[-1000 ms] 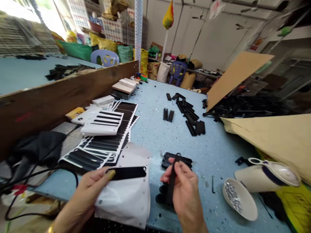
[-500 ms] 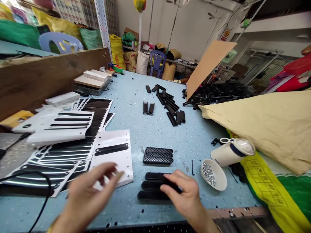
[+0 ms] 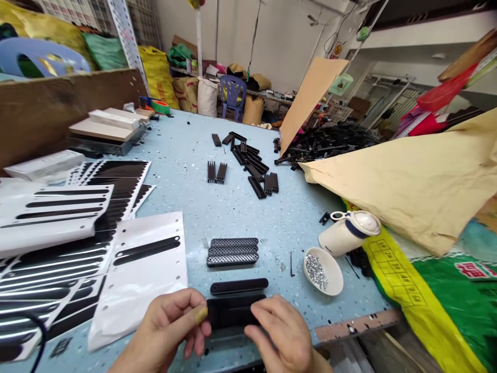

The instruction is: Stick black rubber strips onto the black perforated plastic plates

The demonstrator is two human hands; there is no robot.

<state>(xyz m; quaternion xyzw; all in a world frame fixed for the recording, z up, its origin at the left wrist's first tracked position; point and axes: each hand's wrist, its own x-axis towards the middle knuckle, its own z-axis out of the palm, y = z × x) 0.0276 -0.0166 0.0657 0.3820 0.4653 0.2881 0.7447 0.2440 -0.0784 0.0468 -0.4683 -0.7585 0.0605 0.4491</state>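
Both my hands meet low in the view over a black oblong plastic piece (image 3: 233,312) lying at the near edge of the blue table. My left hand (image 3: 171,326) pinches its left end with thumb and fingers. My right hand (image 3: 281,331) covers and grips its right end. Just beyond lies a second black oblong piece (image 3: 239,285), and past that a stack of black perforated grille pieces (image 3: 232,251). A white backing sheet (image 3: 145,269) with two black strips on it lies left of my hands.
Sheets of black die-cut strips (image 3: 58,228) spread across the left. A small white bowl of silver screws (image 3: 323,269) and a tipped white jug (image 3: 349,232) sit right. More black parts (image 3: 252,168) lie mid-table. Tan paper (image 3: 407,176) and a wooden board (image 3: 70,103) flank the table.
My left hand put down the black strip and white sheet, then came in to the black piece. My right hand laid its piece down and now grips it. The view swung right.
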